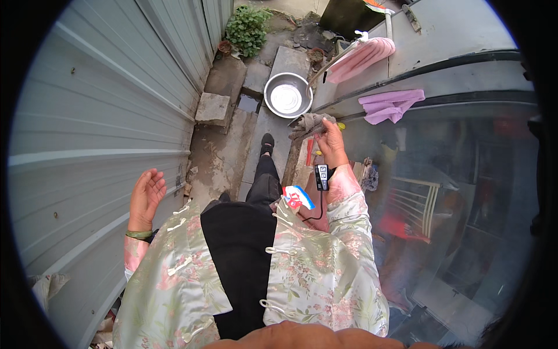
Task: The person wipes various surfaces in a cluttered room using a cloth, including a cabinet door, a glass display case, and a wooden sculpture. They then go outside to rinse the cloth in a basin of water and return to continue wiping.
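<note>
My right hand point(331, 143) is closed on a crumpled grey-brown cloth point(309, 127), held out in front of me on the right. Just beyond the cloth, a round metal basin point(268, 93) stands on the paving, its bottom shining brightly. My left hand point(147, 193) is raised at the left near the grey metal wall, fingers loosely extended, nothing in it. A small black device with a cable point(322, 177) is strapped at my right wrist.
A ridged metal wall point(116, 87) runs along the left. On the right, glass panels point(459, 151) carry a purple cloth point(392, 106) and a pink towel point(361, 61). A concrete block point(213, 109) and a leafy plant point(247, 30) stand ahead. My shoe point(267, 143) is on the paving.
</note>
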{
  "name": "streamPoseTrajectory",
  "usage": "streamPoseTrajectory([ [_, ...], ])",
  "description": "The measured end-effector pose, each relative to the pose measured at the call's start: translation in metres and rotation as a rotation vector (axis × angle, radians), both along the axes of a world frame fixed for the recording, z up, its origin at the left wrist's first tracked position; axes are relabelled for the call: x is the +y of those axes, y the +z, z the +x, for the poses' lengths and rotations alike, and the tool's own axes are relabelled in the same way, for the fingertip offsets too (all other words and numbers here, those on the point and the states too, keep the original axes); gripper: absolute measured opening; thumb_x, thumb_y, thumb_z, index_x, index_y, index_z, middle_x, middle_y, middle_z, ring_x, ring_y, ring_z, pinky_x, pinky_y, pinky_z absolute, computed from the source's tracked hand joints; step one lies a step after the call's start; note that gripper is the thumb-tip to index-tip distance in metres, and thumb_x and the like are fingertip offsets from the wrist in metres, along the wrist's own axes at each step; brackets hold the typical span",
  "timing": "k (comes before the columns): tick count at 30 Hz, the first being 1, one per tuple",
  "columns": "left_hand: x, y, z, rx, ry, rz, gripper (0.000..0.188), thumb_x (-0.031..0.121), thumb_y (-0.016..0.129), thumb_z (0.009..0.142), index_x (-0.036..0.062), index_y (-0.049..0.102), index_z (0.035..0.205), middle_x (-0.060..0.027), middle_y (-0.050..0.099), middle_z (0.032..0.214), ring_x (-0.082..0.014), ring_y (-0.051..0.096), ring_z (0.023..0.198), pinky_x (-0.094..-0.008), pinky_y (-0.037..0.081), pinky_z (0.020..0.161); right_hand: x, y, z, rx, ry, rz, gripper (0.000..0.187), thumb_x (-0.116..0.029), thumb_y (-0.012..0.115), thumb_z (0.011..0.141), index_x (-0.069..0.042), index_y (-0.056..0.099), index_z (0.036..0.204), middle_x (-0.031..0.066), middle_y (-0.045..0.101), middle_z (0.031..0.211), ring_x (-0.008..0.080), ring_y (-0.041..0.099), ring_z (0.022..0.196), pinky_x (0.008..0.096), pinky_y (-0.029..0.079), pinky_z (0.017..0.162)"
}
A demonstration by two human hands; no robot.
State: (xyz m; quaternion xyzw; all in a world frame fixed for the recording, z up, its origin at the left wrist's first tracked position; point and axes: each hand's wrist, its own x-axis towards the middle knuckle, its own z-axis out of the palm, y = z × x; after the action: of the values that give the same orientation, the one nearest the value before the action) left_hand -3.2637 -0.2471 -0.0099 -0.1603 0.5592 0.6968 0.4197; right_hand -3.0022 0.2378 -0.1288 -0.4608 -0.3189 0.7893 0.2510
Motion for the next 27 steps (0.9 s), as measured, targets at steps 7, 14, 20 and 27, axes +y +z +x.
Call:
streamPoseTrajectory([
  [7,0.108,-0.034,-0.038,-0.165,0.154,-0.078,0.022,0.025,0.055,0.095,0.0086,0.059,0.109,-0.0048,0.063,0.101,-0.0144,0.062,0.085,-0.0299,0.053,0.075,0.141,-0.063,-0.084,-0.595,0.055,0.22,0.051,-0.025,0.067,0.085,-0.003,0.053,0.129,0.0099,0.06,0.119,0.0238,0.052,0.113,0.0481,0.042,0.093],
  [14,0.235,-0.028,-0.061,-0.227,0.099,-0.04,0.021,0.022,0.053,0.095,0.0076,0.057,0.11,-0.006,0.063,0.102,-0.0148,0.062,0.086,-0.0294,0.052,0.076,0.29,0.051,-0.164,-1.057,0.238,1.837,0.043,-0.013,0.068,0.073,-0.013,0.06,0.116,0.0071,0.053,0.128,0.0323,0.041,0.123,0.0501,0.029,0.102],
  [20,0.252,-0.025,-0.069,-0.223,0.104,-0.051,0.024,0.024,0.054,0.096,0.0063,0.057,0.111,-0.0063,0.063,0.102,-0.0153,0.061,0.087,-0.0301,0.052,0.077,0.36,0.063,-0.201,-1.592,0.813,1.625,0.027,-0.024,0.064,0.075,-0.015,0.07,0.1,0.0049,0.062,0.113,0.0308,0.045,0.12,0.057,0.026,0.099],
  [27,0.237,-0.027,-0.062,-0.237,0.177,-0.064,0.024,0.024,0.055,0.095,0.0067,0.057,0.112,-0.0059,0.063,0.102,-0.0156,0.061,0.088,-0.0305,0.052,0.078,0.361,0.084,-0.186,-1.489,0.452,1.821,0.017,-0.026,0.065,0.075,-0.018,0.072,0.088,0.0019,0.064,0.095,0.0281,0.053,0.102,0.0488,0.032,0.091],
])
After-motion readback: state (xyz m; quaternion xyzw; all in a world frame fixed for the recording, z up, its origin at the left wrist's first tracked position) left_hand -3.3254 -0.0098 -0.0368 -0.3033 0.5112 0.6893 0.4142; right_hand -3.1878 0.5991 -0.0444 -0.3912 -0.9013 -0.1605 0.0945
